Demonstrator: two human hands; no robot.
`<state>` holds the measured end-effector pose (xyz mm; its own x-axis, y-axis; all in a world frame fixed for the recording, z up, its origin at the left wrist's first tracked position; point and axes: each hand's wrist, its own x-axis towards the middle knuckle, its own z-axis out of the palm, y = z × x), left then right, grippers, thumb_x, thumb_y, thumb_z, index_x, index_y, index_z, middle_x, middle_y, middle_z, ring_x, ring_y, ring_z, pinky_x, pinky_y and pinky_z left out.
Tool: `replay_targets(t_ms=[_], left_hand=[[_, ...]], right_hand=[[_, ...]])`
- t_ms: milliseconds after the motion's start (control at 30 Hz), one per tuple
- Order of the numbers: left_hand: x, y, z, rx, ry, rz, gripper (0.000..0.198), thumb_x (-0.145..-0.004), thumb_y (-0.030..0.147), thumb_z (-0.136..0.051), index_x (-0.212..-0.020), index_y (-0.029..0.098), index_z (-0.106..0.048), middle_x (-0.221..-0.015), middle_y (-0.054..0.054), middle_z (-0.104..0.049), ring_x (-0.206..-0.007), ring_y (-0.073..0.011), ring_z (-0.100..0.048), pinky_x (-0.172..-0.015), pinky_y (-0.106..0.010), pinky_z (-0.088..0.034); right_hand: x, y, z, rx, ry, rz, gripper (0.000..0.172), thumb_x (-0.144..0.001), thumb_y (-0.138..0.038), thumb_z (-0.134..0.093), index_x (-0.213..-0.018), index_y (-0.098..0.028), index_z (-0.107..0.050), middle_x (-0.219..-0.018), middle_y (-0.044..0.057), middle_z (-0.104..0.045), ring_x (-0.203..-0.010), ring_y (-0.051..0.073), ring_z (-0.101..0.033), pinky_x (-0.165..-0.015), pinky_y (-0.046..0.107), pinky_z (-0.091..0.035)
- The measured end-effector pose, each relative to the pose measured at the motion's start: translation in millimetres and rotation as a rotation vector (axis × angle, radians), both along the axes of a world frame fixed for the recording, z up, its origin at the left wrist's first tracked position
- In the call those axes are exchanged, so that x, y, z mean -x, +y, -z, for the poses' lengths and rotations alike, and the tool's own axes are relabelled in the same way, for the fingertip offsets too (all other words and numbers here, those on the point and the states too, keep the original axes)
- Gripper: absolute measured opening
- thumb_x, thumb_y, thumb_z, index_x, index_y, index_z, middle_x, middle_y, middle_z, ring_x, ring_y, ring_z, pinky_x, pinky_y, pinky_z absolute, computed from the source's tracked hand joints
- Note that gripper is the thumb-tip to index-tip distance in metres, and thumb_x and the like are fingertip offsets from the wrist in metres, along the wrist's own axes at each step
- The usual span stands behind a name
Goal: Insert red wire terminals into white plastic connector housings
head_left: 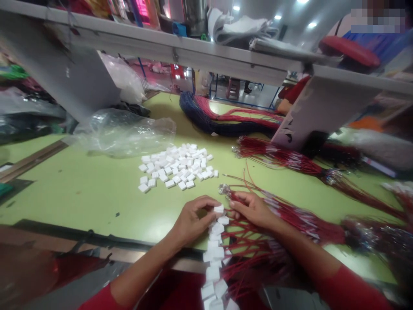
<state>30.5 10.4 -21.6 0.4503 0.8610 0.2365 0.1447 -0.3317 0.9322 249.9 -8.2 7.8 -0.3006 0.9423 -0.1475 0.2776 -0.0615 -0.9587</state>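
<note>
My left hand (193, 217) pinches a small white connector housing (218, 209) between thumb and fingers. Just right of it, my right hand (250, 209) is closed, its thumb and fingertips pressed together by the red wires (237, 197); a wire end there is too small to make out clearly. Below both hands, a column of white housings with red wires attached (213, 249) runs toward me over the table's front edge. A loose pile of white housings (180, 163) lies beyond my left hand. A bundle of red wires with white labels (300, 219) stretches off to the right.
A clear plastic bag (125, 131) lies at the back left. Behind stand a coil of blue and pink wires (206, 114) and another red wire bundle (280, 153). A shelf (155, 38) crosses overhead, with a slanted support panel (309, 107) at the right.
</note>
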Motion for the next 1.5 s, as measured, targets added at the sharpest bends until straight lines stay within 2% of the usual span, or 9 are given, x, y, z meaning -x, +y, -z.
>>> replay_targets(t_ms=[100,233,367,467,600,833,1067,1200,1500], left_hand=[[17.0,14.6,-5.0,-0.189,0.198,-0.113,0.015,-0.089,0.032,-0.061,-0.096,0.022,-0.07,-0.092,-0.007,-0.07,-0.083,-0.0212,-0.064,-0.074,-0.037,-0.053],[39.6,46.7,-3.9,-0.484,0.59,-0.349,0.019,-0.088,0.027,-0.055,-0.093,0.02,-0.072,-0.095,-0.011,-0.069,-0.086,-0.0273,-0.061,-0.074,-0.042,-0.049],[42.8,68.4,-1.7,-0.611,0.816,-0.276,0.024,-0.085,0.018,-0.05,-0.076,0.02,-0.072,-0.079,-0.011,-0.069,-0.079,-0.0281,-0.057,-0.072,-0.042,-0.045],[37.9,68.4,-2.4,-0.606,0.836,-0.232,0.026,-0.085,0.017,-0.047,-0.082,0.018,-0.073,-0.074,-0.011,-0.068,-0.076,-0.027,-0.058,-0.07,-0.04,-0.045],[31.9,53.6,-4.8,-0.337,0.516,-0.183,0.033,-0.089,0.025,-0.048,-0.114,0.021,-0.069,-0.09,-0.009,-0.07,-0.079,-0.0238,-0.062,-0.066,-0.036,-0.049],[14.1,28.1,-6.5,0.388,-0.109,-0.046,0.017,-0.087,0.035,-0.061,-0.095,0.021,-0.067,-0.068,-0.002,-0.068,-0.06,-0.0161,-0.063,-0.059,-0.032,-0.053],[-0.6,15.5,-16.2,0.668,-0.262,-0.034,0.028,-0.084,0.032,-0.068,-0.108,0.017,-0.067,-0.07,-0.004,-0.074,-0.064,-0.0163,-0.069,-0.068,-0.029,-0.056],[-6.1,13.2,-16.1,0.813,-0.38,-0.011,0.029,-0.077,0.034,-0.078,-0.098,0.016,-0.067,-0.076,-0.007,-0.076,-0.069,-0.0182,-0.072,-0.072,-0.03,-0.057],[-13.1,10.3,-13.4,0.926,-0.513,-0.051,0.033,-0.067,0.026,-0.088,-0.091,0.013,-0.069,-0.077,-0.008,-0.076,-0.073,-0.0176,-0.073,-0.073,-0.027,-0.059]], right_hand=[[-3.0,4.8,2.0,-0.199,-0.065,0.098,0.029,-0.087,-0.044,-0.064,-0.079,-0.016,-0.065,-0.078,0.001,-0.061,-0.073,0.014,-0.055,-0.065,0.025,-0.043],[-2.8,5.4,5.1,0.006,0.007,0.078,0.037,-0.088,-0.053,-0.062,-0.079,-0.017,-0.061,-0.065,-0.002,-0.059,-0.056,0.011,-0.053,-0.055,0.023,-0.042],[-0.4,3.8,4.1,0.074,0.06,0.032,0.039,-0.087,-0.055,-0.061,-0.079,-0.017,-0.058,-0.067,-0.001,-0.062,-0.054,0.009,-0.055,-0.054,0.022,-0.043],[-0.2,3.6,1.7,0.069,0.043,0.0,0.035,-0.089,-0.051,-0.06,-0.083,-0.016,-0.058,-0.071,0.0,-0.063,-0.055,0.009,-0.056,-0.055,0.022,-0.044],[-1.6,3.8,0.6,-0.03,-0.109,0.002,0.026,-0.092,-0.042,-0.057,-0.09,-0.017,-0.061,-0.072,-0.001,-0.059,-0.059,0.011,-0.054,-0.057,0.023,-0.043],[-3.9,3.3,-0.8,-0.189,-0.282,0.045,0.02,-0.092,-0.035,-0.055,-0.089,-0.017,-0.063,-0.073,-0.001,-0.057,-0.066,0.014,-0.05,-0.062,0.025,-0.04],[-3.4,1.7,-6.2,-0.184,-0.187,0.016,0.023,-0.094,-0.035,-0.051,-0.089,-0.015,-0.062,-0.074,-0.001,-0.053,-0.066,0.013,-0.045,-0.063,0.024,-0.038],[-2.5,2.6,-8.1,-0.165,-0.073,-0.023,0.023,-0.094,-0.034,-0.05,-0.097,-0.014,-0.062,-0.074,-0.003,-0.052,-0.064,0.011,-0.043,-0.062,0.023,-0.037],[-1.9,1.4,-7.5,-0.1,-0.021,-0.009,0.024,-0.092,-0.035,-0.053,-0.097,-0.013,-0.062,-0.074,-0.003,-0.051,-0.062,0.01,-0.041,-0.058,0.022,-0.035]])
